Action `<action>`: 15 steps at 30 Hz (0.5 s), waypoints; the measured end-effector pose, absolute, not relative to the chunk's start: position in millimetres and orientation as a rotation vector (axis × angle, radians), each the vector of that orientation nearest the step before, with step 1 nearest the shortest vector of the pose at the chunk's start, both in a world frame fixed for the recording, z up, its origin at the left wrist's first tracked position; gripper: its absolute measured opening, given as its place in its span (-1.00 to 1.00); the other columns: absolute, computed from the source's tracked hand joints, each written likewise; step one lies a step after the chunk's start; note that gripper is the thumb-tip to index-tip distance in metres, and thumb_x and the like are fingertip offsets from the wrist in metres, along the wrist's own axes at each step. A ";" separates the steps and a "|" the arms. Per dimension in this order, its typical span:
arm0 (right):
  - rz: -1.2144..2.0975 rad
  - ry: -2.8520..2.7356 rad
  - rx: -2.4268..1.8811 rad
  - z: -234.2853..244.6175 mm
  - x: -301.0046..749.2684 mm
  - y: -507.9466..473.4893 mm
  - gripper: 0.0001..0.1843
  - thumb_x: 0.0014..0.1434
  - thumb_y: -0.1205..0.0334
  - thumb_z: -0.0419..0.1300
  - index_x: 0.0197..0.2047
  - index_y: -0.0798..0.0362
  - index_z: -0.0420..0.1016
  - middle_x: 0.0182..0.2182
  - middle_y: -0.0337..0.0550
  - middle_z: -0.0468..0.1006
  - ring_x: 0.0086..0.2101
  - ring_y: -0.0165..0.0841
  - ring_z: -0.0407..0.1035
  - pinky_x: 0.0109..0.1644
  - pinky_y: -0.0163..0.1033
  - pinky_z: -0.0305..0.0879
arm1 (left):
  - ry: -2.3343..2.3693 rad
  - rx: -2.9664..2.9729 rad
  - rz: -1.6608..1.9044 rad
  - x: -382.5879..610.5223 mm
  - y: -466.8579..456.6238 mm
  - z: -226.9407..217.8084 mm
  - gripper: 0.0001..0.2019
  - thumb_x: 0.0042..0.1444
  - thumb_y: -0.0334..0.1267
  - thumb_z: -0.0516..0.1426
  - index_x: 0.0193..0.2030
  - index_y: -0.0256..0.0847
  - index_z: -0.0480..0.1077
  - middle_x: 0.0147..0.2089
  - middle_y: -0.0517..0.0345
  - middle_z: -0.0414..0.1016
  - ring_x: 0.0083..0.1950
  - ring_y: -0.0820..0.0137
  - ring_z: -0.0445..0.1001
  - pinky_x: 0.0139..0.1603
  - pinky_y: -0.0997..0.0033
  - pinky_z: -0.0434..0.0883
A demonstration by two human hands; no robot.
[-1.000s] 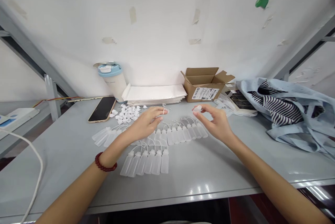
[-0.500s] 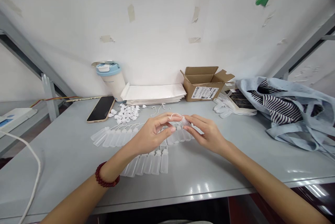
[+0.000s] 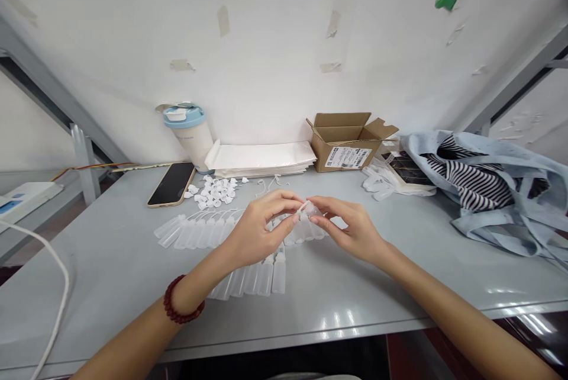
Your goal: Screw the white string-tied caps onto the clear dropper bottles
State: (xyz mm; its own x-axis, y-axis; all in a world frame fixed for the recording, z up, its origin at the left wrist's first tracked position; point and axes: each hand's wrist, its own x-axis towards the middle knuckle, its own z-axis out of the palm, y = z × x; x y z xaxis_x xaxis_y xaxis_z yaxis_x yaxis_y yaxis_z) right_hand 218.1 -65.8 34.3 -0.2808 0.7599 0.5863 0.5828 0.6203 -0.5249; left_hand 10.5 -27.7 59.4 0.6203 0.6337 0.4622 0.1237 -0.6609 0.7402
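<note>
My right hand [image 3: 350,223] pinches a small translucent plastic bottle [image 3: 313,209] between thumb and fingers, tilted above the table. At the bottle's left end, the fingertips of my left hand [image 3: 261,229] close on a thin white strap; the exact grip is partly hidden by the fingers. Behind and below them lies a row of similar bottles [image 3: 199,233], with thin straps at their tops, and it runs on under my hands. A second row of bottles [image 3: 252,278] lies nearer to me, partly covered by my left forearm. Small white caps [image 3: 215,192] are heaped behind the left row.
A phone [image 3: 172,184] and a blue-lidded cup [image 3: 189,131] stand left of a stack of white envelopes [image 3: 261,155]. An open cardboard box [image 3: 350,143], clear plastic pieces [image 3: 377,183] and a light blue cloth bag [image 3: 488,173] are at the right.
The bottle in my right hand has turned, and the strap no longer loops over my left fingertips. My left fingers have closed in on the bottle's end. The rows stay put.
</note>
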 end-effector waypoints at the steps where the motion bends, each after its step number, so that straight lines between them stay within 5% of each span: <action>1: 0.301 -1.958 -1.064 34.2 217.3 -66.2 -0.73 0.24 0.24 0.15 0.02 -0.02 0.41 -0.33 -0.13 0.57 -0.38 -0.34 0.45 -0.34 -0.24 0.45 | 0.609 2.156 0.954 10.7 -28.0 59.6 -0.78 0.21 -0.39 0.06 -0.08 -0.15 0.47 -0.05 0.05 0.47 -0.08 0.32 0.47 -0.05 0.28 0.45; 15: 0.703 -1.752 -1.075 40.9 212.1 -71.5 -0.73 0.21 0.20 0.17 -0.01 0.01 0.43 -0.35 -0.16 0.58 -0.40 -0.35 0.51 -0.32 -0.22 0.50 | 0.649 2.173 0.987 15.8 -32.5 57.4 -0.76 0.20 -0.42 0.05 -0.04 -0.16 0.43 -0.08 0.06 0.51 -0.10 0.36 0.48 -0.10 0.37 0.49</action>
State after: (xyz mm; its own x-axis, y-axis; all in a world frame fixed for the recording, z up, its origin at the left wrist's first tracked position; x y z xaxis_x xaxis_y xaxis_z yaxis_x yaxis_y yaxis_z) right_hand 212.1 -71.5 40.9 -0.1829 0.8916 0.4143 0.3580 0.4529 -0.8166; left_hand 15.8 -32.5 57.4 0.5927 0.6587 0.4634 0.1645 -0.6623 0.7310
